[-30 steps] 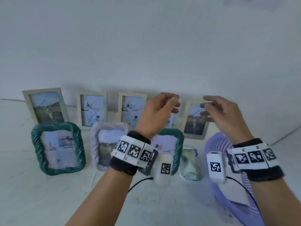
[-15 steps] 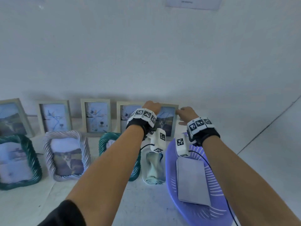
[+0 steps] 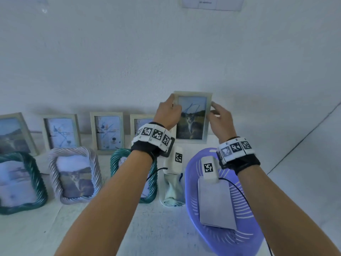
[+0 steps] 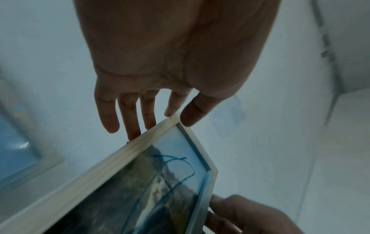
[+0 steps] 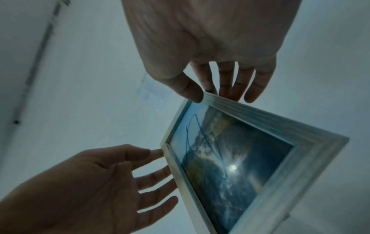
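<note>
Holding a pale wooden picture frame [image 3: 191, 122] with a cat photo and blue scribbles on its glass, I keep it upright in front of the white wall. It is clear of the white worktop [image 3: 46, 233] and sits higher than the row of pale wooden frames [image 3: 107, 133] leaning against the wall to its left. Its lower edge hangs just beyond the far rim of the purple plastic basket [image 3: 221, 242].

My left grip [image 3: 168, 112] pinches the frame's left edge near the top corner, thumb on the front and fingers [image 4: 130, 126] spread behind. My right grip [image 3: 220, 117] pinches the right edge the same way, thumb on the front moulding and fingers at the back.

A flat grey board [image 3: 215, 206] lies inside the basket. Just left of the basket stands a crumpled white-and-green cloth bundle [image 3: 172, 191]. Nearer me than the wall row stand a green rope-rimmed frame [image 3: 18, 182], a pale lilac rope-rimmed frame [image 3: 74, 174] and a second green rope-rimmed frame [image 3: 118, 161], which is partly hidden by my left forearm.
</note>
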`<state>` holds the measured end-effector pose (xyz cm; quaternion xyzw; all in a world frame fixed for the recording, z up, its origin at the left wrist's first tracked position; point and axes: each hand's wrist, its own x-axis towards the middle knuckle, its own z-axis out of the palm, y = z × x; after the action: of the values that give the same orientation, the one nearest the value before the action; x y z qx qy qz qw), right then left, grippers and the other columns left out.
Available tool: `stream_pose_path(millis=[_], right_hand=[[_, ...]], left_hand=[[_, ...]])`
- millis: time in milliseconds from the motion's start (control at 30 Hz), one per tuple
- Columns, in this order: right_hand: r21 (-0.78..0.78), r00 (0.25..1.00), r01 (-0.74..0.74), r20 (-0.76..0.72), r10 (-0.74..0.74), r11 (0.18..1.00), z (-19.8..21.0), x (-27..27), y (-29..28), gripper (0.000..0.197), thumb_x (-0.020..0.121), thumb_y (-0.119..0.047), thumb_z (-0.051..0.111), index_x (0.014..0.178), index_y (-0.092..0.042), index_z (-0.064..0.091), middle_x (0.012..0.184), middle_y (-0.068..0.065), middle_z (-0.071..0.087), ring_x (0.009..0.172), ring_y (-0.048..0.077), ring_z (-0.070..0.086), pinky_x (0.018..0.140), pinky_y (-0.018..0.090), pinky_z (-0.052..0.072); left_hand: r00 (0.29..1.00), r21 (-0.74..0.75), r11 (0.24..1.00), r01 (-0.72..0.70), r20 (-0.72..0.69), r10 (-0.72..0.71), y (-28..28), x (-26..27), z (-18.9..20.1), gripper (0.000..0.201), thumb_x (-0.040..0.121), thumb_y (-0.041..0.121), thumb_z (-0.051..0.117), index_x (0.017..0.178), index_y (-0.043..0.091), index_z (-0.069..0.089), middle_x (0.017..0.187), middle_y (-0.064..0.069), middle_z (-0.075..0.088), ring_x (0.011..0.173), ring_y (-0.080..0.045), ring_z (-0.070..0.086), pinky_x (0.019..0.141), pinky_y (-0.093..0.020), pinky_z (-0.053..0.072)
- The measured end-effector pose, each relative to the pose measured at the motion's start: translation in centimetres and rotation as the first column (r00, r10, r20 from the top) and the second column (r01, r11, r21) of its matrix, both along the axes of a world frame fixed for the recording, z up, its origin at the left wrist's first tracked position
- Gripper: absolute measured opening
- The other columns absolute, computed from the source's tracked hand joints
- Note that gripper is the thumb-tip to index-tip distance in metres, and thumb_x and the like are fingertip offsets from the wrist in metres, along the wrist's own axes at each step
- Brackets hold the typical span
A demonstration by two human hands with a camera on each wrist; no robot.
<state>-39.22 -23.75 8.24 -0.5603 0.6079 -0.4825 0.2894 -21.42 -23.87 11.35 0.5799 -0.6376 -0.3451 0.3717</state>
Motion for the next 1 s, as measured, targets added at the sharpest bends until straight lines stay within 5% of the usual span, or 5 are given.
stream_pose_path(millis=[200, 333, 567, 767, 1000], right_hand=[[-0.145, 0.963, -0.111, 0.228, 0.143, 0.983, 3.2, 3.4, 8.9, 0.037, 0.089, -0.021, 0.050, 0.123, -0.031, 0.064, 0.118, -0.004, 0.066, 0.107, 0.019, 0.063, 0.093, 0.048, 0.052], [-0.112, 0.851, -0.300, 0.417, 0.319, 0.947, 1.8, 7.3, 15.7, 0.050, 0.095, -0.037, 0.055, 0.143, -0.032, 0.041, 0.132, -0.005, 0.059, 0.122, 0.016, 0.057, 0.101, 0.048, 0.047], [0.036, 0.799, -0.361, 0.527, 0.289, 0.932, -5.9, 15.4, 24.7, 0.058, 0.089, -0.033, 0.049, 0.145, -0.035, 0.033, 0.121, -0.041, 0.054, 0.116, -0.017, 0.049, 0.102, 0.021, 0.045], [0.139, 0.801, -0.345, 0.559, 0.214, 0.928, -10.7, 21.0, 28.4, 0.046, 0.099, -0.027, 0.045, 0.144, -0.035, 0.039, 0.126, -0.023, 0.061, 0.120, 0.001, 0.056, 0.094, 0.022, 0.049], [0.203, 0.747, -0.442, 0.623, 0.233, 0.874, -11.2, 24.1, 29.5, 0.043, 0.103, -0.048, 0.026, 0.140, -0.036, 0.045, 0.133, 0.000, 0.060, 0.122, 0.020, 0.058, 0.096, 0.043, 0.047]], left_hand=[[0.999, -0.148, 0.988, 0.046, -0.016, -0.049, 9.1, 5.1, 3.6, 0.058, 0.098, 0.032, 0.046, 0.152, 0.034, 0.023, 0.128, 0.002, 0.049, 0.090, 0.007, 0.051, 0.075, -0.013, 0.038], [0.998, -0.141, 0.988, 0.057, -0.021, -0.061, 14.8, 10.2, 2.6, 0.056, 0.097, 0.038, 0.049, 0.150, 0.033, 0.031, 0.116, -0.005, 0.061, 0.086, -0.013, 0.064, 0.075, -0.030, 0.050], [0.997, -0.023, 0.999, 0.046, 0.055, -0.045, 23.1, 17.2, -3.4, 0.031, 0.094, 0.038, 0.055, 0.119, 0.056, 0.047, 0.095, 0.002, 0.060, 0.061, 0.005, 0.054, 0.061, -0.006, 0.041], [0.983, 0.177, 0.984, -0.034, 0.184, 0.000, 26.9, 21.4, -10.6, 0.078, 0.067, 0.074, 0.064, 0.134, 0.042, 0.039, 0.110, 0.004, 0.053, 0.101, -0.015, 0.057, 0.091, -0.035, 0.051], [0.997, 0.280, 0.959, -0.043, -0.057, 0.061, 28.9, 20.6, -12.6, 0.127, 0.057, 0.070, 0.071, 0.152, 0.036, -0.005, 0.143, -0.004, 0.029, 0.123, -0.009, 0.029, 0.093, -0.016, 0.030]])
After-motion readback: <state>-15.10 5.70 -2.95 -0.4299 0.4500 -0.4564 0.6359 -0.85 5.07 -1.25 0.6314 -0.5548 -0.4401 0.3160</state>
